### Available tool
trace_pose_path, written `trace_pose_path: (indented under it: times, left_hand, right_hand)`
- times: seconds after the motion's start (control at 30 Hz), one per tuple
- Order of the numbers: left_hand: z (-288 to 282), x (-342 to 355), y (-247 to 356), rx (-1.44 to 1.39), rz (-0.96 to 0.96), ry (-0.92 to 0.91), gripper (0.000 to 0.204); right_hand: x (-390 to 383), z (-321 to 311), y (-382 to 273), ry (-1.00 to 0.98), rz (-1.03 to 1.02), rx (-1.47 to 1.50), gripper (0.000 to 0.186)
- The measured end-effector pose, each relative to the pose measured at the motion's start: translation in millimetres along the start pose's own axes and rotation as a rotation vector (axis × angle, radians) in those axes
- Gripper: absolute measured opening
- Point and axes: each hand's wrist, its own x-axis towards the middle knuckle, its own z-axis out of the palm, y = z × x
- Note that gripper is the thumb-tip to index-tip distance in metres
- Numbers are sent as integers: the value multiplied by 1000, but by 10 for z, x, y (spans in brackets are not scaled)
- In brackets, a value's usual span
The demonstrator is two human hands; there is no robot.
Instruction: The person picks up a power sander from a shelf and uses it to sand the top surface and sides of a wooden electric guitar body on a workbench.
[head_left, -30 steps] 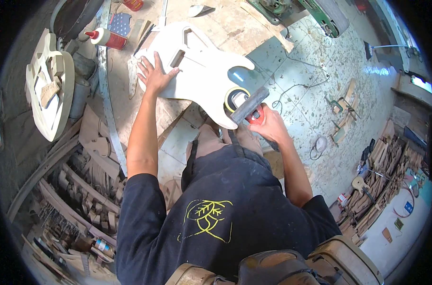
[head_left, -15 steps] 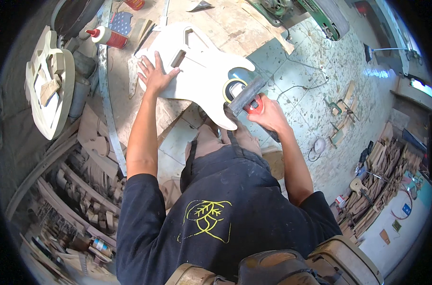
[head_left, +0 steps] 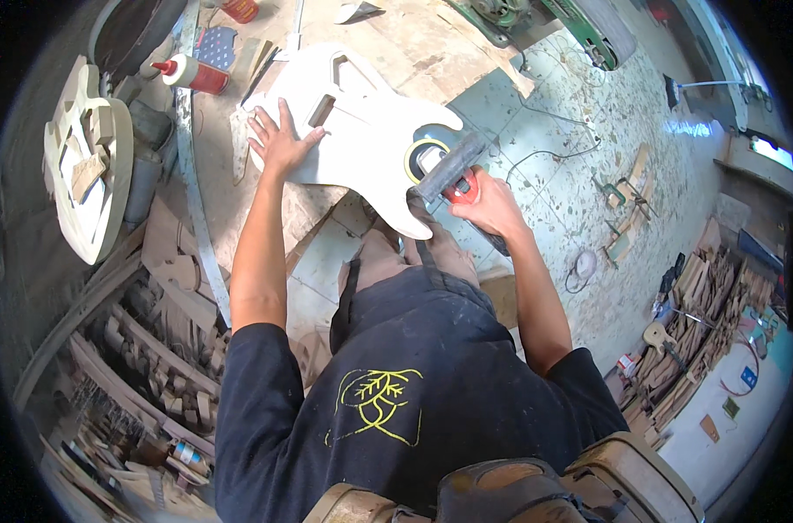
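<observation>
A white electric guitar body [head_left: 374,131] with cut-out pockets lies on the workbench, its horns pointing to the right and toward me. My left hand [head_left: 281,146] rests flat on its left end, fingers spread. In my right hand [head_left: 492,209] is a red and black power sander [head_left: 460,187] with a round yellow-edged pad and a grey bar across it. The pad sits in the curve between the two horns, at the body's edge. Whether it touches the wood cannot be made out.
A red-capped glue bottle [head_left: 193,74] lies on the bench's left, near a long metal strip [head_left: 187,166]. Another pale guitar body [head_left: 110,187] holding wood offcuts stands at far left. Green machinery [head_left: 579,30] is at the back; clamps [head_left: 623,205] and a cable [head_left: 549,155] lie on the floor.
The sander has shifted slightly up and left along the guitar's edge. A curled sheet at the far edge of the bench has turned from dark to light. My left hand stays on the body.
</observation>
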Motion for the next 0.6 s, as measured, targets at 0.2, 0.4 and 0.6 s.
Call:
trace_pose_path:
  times: [0.2, 0.4, 0.6]
  left_hand:
    - [16, -13, -27, -20, 4, 8, 126]
    - [19, -13, -25, -11, 12, 13, 125]
    - [2, -9, -25, -7, 18, 3, 124]
  right_hand:
    - [-316, 19, 344, -49, 64, 129, 71]
    - [-248, -3, 373, 12, 15, 140, 70]
    - [-72, -49, 278, -10, 2, 65, 66]
